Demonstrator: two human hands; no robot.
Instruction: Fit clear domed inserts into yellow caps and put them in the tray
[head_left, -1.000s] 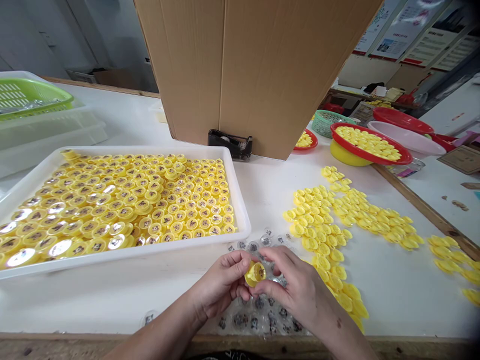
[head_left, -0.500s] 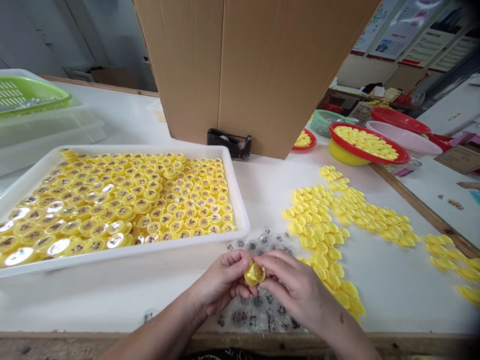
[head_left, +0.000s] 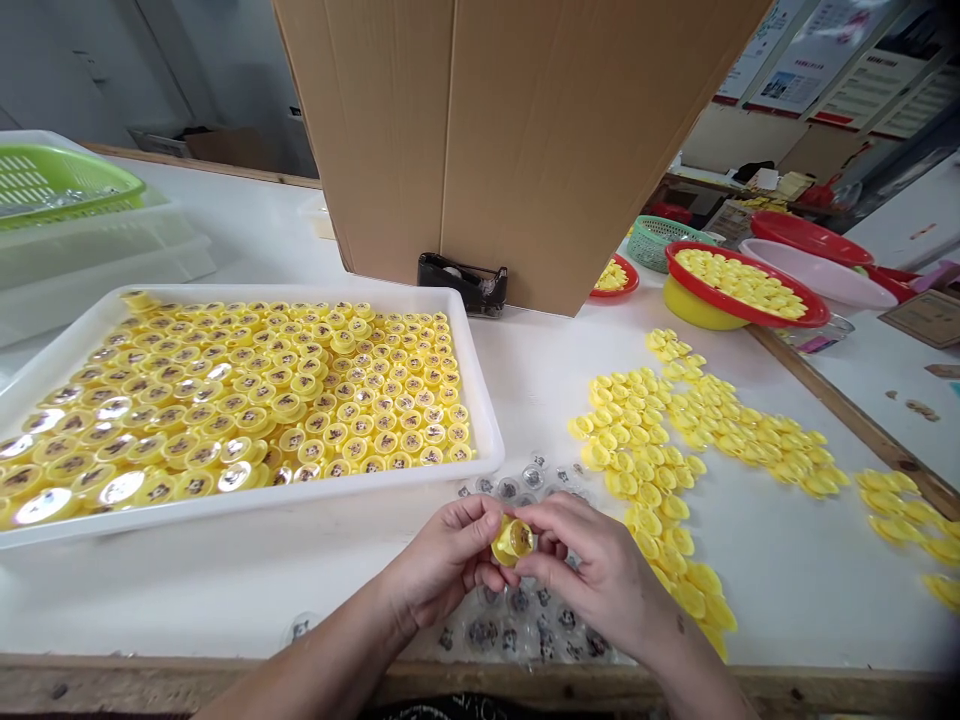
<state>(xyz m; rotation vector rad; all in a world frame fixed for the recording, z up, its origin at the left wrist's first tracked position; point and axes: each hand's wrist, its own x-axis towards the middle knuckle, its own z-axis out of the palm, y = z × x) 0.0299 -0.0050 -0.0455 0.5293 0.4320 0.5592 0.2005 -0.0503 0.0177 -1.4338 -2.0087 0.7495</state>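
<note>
In my head view, near side, my left hand [head_left: 450, 562] pinches a yellow piece [head_left: 512, 541]; my right hand [head_left: 604, 572] closes thumb and forefinger at its rim. Printed yellow pieces [head_left: 397, 400] in the white tray [head_left: 487, 445], left, look done; clear discs [head_left: 480, 632] below and loose yellow pieces [head_left: 637, 440], right, seem left.

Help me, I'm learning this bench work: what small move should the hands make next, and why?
Perhaps press the printed face of the yellow piece gently with the right hand, the left hand steadying it: the left grips it, the right is at its printed end, and pieces in the white tray show prints within yellow rims.
</note>
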